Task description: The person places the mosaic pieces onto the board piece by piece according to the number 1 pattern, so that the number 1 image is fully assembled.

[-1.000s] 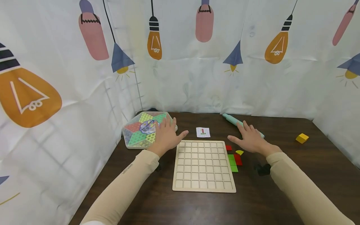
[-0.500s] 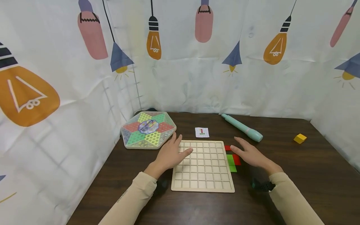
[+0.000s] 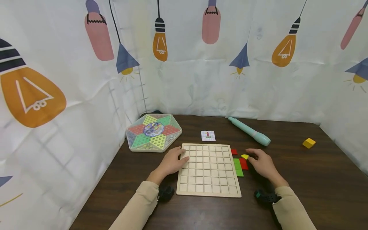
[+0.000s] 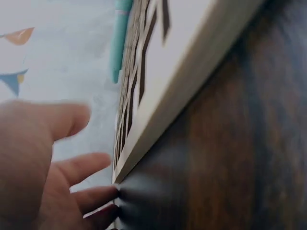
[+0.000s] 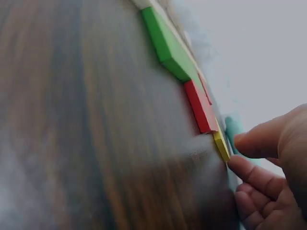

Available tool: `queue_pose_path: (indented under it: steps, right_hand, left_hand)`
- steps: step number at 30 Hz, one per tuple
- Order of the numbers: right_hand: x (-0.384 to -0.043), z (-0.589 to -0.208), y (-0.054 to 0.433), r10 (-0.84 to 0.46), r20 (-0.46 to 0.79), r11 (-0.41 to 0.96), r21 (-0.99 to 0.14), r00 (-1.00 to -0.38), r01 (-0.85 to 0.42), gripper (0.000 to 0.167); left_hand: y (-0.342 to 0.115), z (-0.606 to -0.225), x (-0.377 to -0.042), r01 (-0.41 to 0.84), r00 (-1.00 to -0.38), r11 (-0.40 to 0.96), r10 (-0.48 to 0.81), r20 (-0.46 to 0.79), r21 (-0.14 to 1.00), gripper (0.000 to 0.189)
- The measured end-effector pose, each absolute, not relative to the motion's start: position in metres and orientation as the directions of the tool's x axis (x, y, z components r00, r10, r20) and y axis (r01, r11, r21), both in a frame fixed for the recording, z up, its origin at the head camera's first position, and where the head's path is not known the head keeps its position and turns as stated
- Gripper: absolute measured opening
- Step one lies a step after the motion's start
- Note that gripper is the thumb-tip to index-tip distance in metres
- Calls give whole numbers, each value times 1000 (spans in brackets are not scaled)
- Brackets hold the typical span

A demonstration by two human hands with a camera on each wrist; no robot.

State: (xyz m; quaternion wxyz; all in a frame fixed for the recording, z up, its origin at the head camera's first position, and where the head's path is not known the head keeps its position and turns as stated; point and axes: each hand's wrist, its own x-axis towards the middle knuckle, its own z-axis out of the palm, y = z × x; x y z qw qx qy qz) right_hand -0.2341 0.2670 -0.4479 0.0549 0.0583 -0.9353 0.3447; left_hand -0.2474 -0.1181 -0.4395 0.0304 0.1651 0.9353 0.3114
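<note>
A wooden board with a grid of square recesses lies on the dark table. My left hand is at its upper left edge, fingers loosely bent. In the left wrist view the thumb stands off the board's surface. Right of the board lie a green piece, a red piece, a smaller-looking red piece and a yellow rounded piece. My right hand is beside the yellow piece, thumb and forefinger apart. In the right wrist view the forefinger reaches the yellow piece's end.
A clear six-sided box with a coloured star pattern stands back left. Behind the board lies a small grid card. A teal cylinder lies back right, and a yellow block sits farther right. Patterned cloth surrounds the table.
Both hands have drawn back and come down from farther forward. The left has come to the board's left edge, the right to the yellow piece. The board and pieces stay put.
</note>
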Motion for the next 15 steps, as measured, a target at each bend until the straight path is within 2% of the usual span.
queue_pose_path:
  steps: [6, 15]
  right_hand:
    - [-233, -461, 270, 29, 206, 742, -660, -978, -117, 33]
    - [-230, -464, 267, -16, 272, 781, -597, -962, -182, 31]
  left_hand:
    - [-133, -448, -249, 406, -887, 713, 458, 58, 571, 52]
    - [-136, -458, -245, 433, -884, 688, 451, 125, 583, 46]
